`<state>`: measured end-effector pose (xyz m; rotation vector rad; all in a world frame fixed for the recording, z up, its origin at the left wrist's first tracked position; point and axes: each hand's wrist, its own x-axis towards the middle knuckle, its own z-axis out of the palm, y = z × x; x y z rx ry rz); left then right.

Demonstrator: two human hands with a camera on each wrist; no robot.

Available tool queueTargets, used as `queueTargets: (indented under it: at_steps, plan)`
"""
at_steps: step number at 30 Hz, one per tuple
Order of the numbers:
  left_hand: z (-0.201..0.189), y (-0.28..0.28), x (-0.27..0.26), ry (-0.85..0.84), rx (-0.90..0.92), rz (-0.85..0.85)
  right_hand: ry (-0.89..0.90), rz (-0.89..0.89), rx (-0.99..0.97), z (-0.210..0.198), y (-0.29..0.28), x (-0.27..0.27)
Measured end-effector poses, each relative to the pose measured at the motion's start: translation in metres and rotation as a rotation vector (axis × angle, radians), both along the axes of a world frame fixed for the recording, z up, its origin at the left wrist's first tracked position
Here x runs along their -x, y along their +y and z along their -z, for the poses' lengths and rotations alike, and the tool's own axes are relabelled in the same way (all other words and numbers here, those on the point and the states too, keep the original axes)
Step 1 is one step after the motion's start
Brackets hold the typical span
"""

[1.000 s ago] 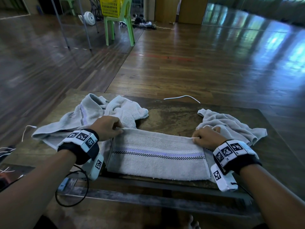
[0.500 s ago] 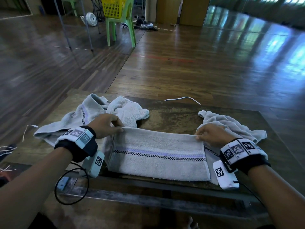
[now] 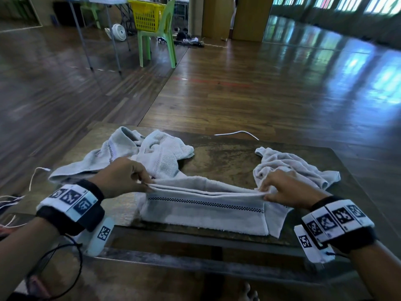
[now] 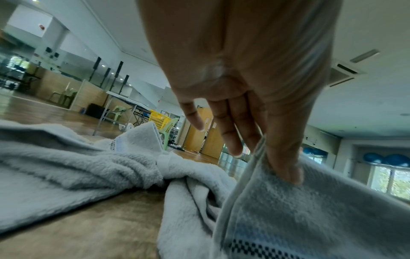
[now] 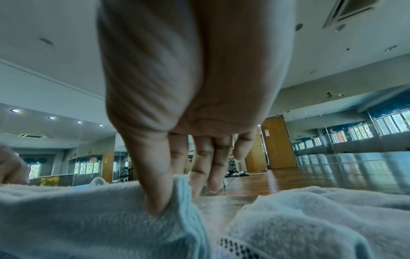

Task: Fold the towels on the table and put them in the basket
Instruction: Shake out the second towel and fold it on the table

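I am seeing both forearms reaching forward over the near edge of the table (image 3: 227, 157), wrists raised a little above the wood. My left hand (image 3: 123, 178) is pinching the far left corner of the folded towel (image 3: 204, 213) between thumb and fingers; in the left wrist view the thumb is pressing on the hem (image 4: 252, 157) while the other fingers are hanging loosely extended beside it. My right hand (image 3: 282, 190) is pinching the far right corner the same way, thumb on the near face of the cloth and the fingers behind it. Between the two hands the doubled far edge is hanging taut and lifted off the table, while the near edge is lying on the wood by the table's front rim, so the checked band is facing me.

Compared with half a second ago, when both hands were resting low on the flat towel, I am now seeing the far edge raised and the towel tilted up toward me. The head camera is also pitching up, showing more of the room.

A crumpled towel (image 3: 134, 155) is lying at the far left of the table, touching the one I am holding, and another crumpled towel (image 3: 290, 164) is lying at the far right, just behind my right hand. The yellow basket (image 3: 148, 17) is sitting on a green chair (image 3: 161, 38) well apart, across the floor.
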<state>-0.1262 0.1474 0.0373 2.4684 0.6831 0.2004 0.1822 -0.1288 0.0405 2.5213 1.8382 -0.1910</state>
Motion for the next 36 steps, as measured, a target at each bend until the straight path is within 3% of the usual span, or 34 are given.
queueTargets:
  at_steps: [4,9,13,17,20,24,30,34,36]
  plan:
    - [0.001,-0.018,0.011,-0.086,-0.053,0.047,0.114,0.046,-0.028,0.007,-0.012,0.007]
    - [0.004,-0.025,0.019,-0.190,-0.140,0.076,0.097,0.079,-0.112,0.010,-0.021,0.010]
    - [0.007,-0.024,0.019,-0.228,-0.182,0.021,0.075,0.079,-0.124,0.003,-0.020,0.016]
    - [0.006,-0.026,0.016,-0.264,-0.105,-0.052,0.052,0.066,-0.110,-0.006,-0.014,0.015]
    - [0.006,-0.025,0.015,-0.214,-0.067,-0.075,0.056,0.080,-0.143,-0.011,-0.011,0.016]
    - [0.012,-0.019,0.015,-0.078,-0.194,-0.029,0.050,0.068,-0.141,-0.011,-0.008,0.016]
    - [0.009,-0.010,0.007,-0.112,-0.189,-0.149,-0.019,0.055,-0.272,-0.009,0.000,0.011]
    - [-0.017,-0.002,0.001,-0.464,-0.600,-0.181,-0.277,0.067,-0.665,-0.031,0.005,0.007]
    - [-0.032,-0.004,0.000,-0.562,-0.728,-0.223,-0.363,0.085,-0.767,-0.044,0.002,0.008]
